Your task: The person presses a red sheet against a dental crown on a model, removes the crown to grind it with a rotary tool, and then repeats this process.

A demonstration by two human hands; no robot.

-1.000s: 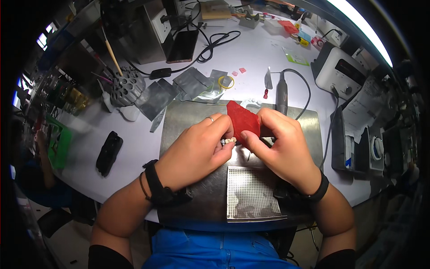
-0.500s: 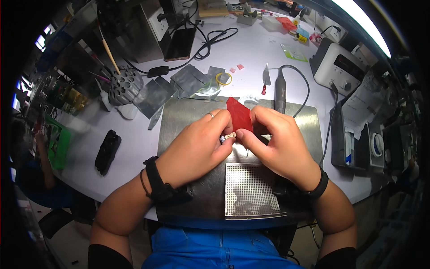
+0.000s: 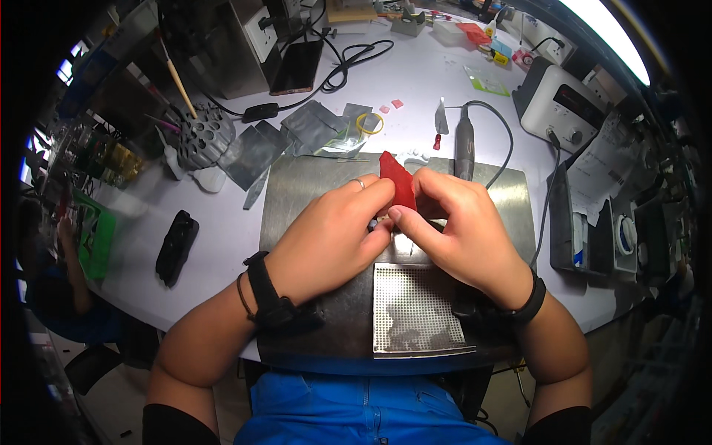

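Observation:
Both hands meet over a grey metal work plate (image 3: 304,189) on a white table. My left hand (image 3: 330,237) and my right hand (image 3: 463,237) pinch a flat red piece (image 3: 397,182) between thumbs and fingers; it sticks up and away from the fingertips. A small pale part shows where the thumbs meet, too small to make out. A ring is on my left hand, and dark bands are on both wrists. A perforated metal grid (image 3: 415,311) lies in the plate just below the hands.
A grey pen-shaped rotary tool (image 3: 463,144) with a cable lies behind the plate. A white control box (image 3: 564,104) stands at the right, grey foil bags (image 3: 297,133) and a round tool holder (image 3: 204,133) at the left, a black object (image 3: 174,245) further left.
The hands and the red piece have kept their place over the plate; only the fingers have shifted slightly around the piece.

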